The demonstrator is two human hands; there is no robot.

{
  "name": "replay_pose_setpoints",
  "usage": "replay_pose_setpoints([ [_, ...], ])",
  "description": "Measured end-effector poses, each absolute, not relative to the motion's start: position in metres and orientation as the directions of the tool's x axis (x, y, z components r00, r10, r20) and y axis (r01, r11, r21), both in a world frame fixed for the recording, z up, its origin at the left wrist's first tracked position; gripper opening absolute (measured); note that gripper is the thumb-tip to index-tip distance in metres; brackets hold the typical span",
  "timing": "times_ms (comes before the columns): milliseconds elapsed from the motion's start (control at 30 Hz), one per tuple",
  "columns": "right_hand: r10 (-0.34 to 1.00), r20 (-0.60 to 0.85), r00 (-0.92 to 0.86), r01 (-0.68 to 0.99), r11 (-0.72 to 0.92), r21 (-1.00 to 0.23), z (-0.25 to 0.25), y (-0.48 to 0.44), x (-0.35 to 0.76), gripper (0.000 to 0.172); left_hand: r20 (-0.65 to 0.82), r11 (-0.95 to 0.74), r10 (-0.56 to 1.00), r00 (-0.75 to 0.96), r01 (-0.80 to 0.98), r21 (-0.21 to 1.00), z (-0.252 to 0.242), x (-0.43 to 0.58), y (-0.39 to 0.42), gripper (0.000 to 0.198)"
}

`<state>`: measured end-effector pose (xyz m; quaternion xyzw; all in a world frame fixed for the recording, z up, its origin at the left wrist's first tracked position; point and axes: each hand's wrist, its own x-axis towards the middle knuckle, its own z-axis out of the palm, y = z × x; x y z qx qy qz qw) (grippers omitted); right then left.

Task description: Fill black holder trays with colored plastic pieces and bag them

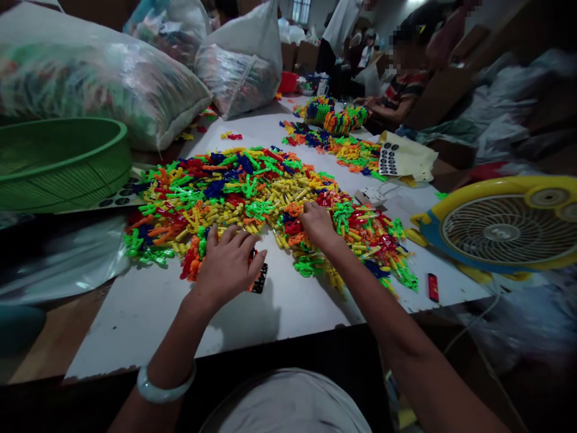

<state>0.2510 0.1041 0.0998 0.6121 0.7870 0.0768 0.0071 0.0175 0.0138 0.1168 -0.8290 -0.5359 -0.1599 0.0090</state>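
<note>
Plastic pieces (252, 192) are lying in a bright heap across the middle of the frame on a white board (288, 300), with both hands working at its near edge.

Nearest, at lower centre, the left hand (228, 264) is resting palm down with fingers spread loosely, covering a small black item (260, 279) at the heap's edge; a pale bangle (164, 388) is sitting on that wrist. Just right of centre, the right hand (318, 224) is pressing into the pieces, fingers curled; whether it is gripping any, I cannot tell. A red lighter (433, 287) is lying lower right, beside a yellow fan (505, 228). A green basket (58, 162) is sitting at left. Farther up, bags (108, 78) are bulging, and another person (401, 90) is sitting at upper right.
</note>
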Motion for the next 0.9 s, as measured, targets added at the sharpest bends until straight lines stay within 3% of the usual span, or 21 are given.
replay_pose_setpoints([
  [100,0.949,0.037,-0.312,0.937,0.301,0.178,0.09,0.113,0.256,0.024,0.268,-0.443,0.88,0.393,0.882,0.16,0.117,0.017,0.014,0.042],
  [267,0.943,-0.025,-0.333,0.933,0.333,0.138,0.09,0.116,0.261,0.022,0.266,-0.45,0.876,0.402,0.88,0.151,0.117,0.017,0.013,0.041],
  [367,0.94,0.009,-0.341,0.934,0.338,0.114,0.105,0.112,0.266,0.021,0.26,-0.442,0.88,0.397,0.885,0.144,0.117,0.017,0.012,0.042],
  [433,0.937,0.1,-0.336,0.941,0.338,-0.009,0.11,0.103,0.264,0.019,0.268,-0.447,0.876,0.4,0.883,0.143,0.117,0.017,0.012,0.043],
  [500,0.947,0.165,-0.277,0.902,0.315,-0.296,0.105,0.088,0.253,0.015,0.28,-0.448,0.874,0.398,0.882,0.146,0.116,0.017,0.012,0.044],
  [567,0.974,0.084,-0.212,0.737,0.216,-0.641,0.088,0.07,0.233,0.017,0.288,-0.445,0.874,0.392,0.883,0.148,0.115,0.017,0.012,0.044],
  [633,0.969,-0.077,-0.236,0.513,0.057,-0.856,0.062,0.053,0.206,0.014,0.29,-0.446,0.873,0.392,0.883,0.147,0.114,0.017,0.013,0.047],
  [700,0.973,-0.11,-0.204,0.411,-0.017,-0.912,0.038,0.04,0.182,0.013,0.288,-0.453,0.87,0.401,0.88,0.142,0.114,0.017,0.013,0.049],
  [900,0.995,-0.035,-0.097,0.359,0.002,-0.933,0.012,0.028,0.163,0.015,0.253,-0.445,0.879,0.405,0.886,0.127,0.116,0.018,0.013,0.051],
])
